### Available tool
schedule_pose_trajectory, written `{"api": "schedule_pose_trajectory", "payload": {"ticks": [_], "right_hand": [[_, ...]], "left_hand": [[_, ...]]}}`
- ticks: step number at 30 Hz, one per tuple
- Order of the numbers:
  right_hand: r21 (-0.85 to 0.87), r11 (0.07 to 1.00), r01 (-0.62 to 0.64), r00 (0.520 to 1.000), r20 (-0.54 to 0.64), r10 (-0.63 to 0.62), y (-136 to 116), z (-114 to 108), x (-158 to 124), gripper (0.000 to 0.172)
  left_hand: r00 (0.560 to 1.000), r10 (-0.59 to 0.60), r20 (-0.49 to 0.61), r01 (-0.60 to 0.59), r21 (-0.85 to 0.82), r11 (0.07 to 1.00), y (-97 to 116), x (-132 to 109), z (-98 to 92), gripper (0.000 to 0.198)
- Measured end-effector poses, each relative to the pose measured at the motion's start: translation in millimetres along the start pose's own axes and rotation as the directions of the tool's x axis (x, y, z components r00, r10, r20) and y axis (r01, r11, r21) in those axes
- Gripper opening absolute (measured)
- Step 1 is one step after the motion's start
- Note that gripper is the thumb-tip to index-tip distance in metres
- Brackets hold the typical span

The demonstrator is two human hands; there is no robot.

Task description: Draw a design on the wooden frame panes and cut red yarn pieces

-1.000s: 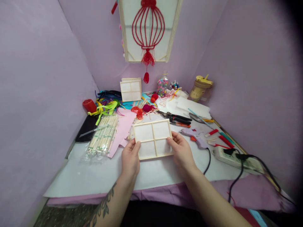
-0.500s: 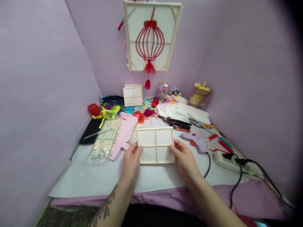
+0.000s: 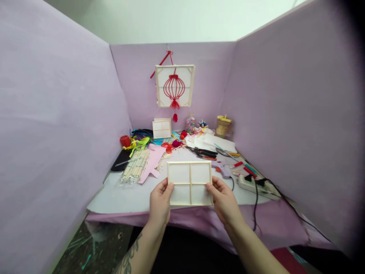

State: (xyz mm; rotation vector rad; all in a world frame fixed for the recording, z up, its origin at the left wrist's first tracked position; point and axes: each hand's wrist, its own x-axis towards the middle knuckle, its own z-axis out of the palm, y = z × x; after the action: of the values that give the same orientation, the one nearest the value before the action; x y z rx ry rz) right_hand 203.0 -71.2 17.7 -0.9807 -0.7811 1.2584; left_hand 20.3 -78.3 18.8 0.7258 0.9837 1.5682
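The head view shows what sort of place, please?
Probably a craft workspace, judging by the lilac plastic glue gun, clear plastic pack of pale thin sticks and held pale rectangular four-paned frame.

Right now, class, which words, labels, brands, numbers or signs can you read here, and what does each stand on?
No text can be read.
Packet of sticks: green marks, too small and blurred to read.
Power strip: any markings too small to tell.
Framed panel, held by left hand and right hand: no lettering visible.
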Motion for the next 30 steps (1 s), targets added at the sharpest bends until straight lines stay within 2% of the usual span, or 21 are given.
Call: {"api": "schedule_pose_trajectory", "payload": {"ticks": [4, 8, 12, 16, 19, 21, 24, 26, 28, 30], "right_hand": [[-0.046, 0.999, 0.006, 0.996, 0.093, -0.002, -10, -6, -6, 0.039], [-0.079, 0.997, 0.003, 0.992, 0.124, 0.006, 2, -4, 7, 0.040], [-0.076, 0.996, -0.049, 0.993, 0.107, 0.057, 22, -2, 28, 0.038], [-0.073, 0.990, -0.123, 0.988, 0.079, 0.129, 30, 0, 53, 0.036], [-0.052, 0.986, -0.157, 0.987, 0.030, 0.159, 28, 2, 73, 0.037], [-0.030, 0.987, -0.159, 0.987, -0.019, 0.159, 27, 1, 87, 0.041], [-0.088, 0.985, -0.149, 0.988, -0.055, 0.144, 29, 0, 105, 0.043], [-0.162, 0.974, -0.160, 0.987, -0.030, 0.157, 33, -1, 114, 0.043], [-0.207, 0.960, -0.188, 0.981, 0.004, 0.193, 37, -2, 121, 0.045], [-0.244, 0.945, -0.217, 0.975, 0.000, 0.224, 42, -3, 124, 0.048]], "left_hand": [[1.000, 0.026, -0.004, -0.026, 0.019, 0.999, 10, -12, -1.6, 0.041], [0.999, -0.008, -0.043, 0.009, 0.032, 0.999, 8, -3, -9.1, 0.041], [0.993, -0.075, -0.086, 0.079, 0.048, 0.996, -5, 19, -12.3, 0.044], [0.987, -0.139, -0.080, 0.144, 0.055, 0.988, -15, 46, -6.6, 0.047], [0.982, -0.185, -0.047, 0.189, 0.088, 0.978, -15, 67, -0.2, 0.047], [0.974, -0.227, 0.016, 0.221, 0.165, 0.961, -11, 81, 1.3, 0.045], [0.940, -0.313, 0.138, 0.242, 0.377, 0.894, -3, 101, -3.2, 0.043], [0.912, -0.366, 0.185, 0.214, 0.546, 0.810, 2, 111, -9.7, 0.039], [0.897, -0.391, 0.205, 0.146, 0.698, 0.701, 5, 118, -16.7, 0.036], [0.905, -0.358, 0.229, 0.024, 0.814, 0.580, 10, 122, -22.3, 0.037]]}}
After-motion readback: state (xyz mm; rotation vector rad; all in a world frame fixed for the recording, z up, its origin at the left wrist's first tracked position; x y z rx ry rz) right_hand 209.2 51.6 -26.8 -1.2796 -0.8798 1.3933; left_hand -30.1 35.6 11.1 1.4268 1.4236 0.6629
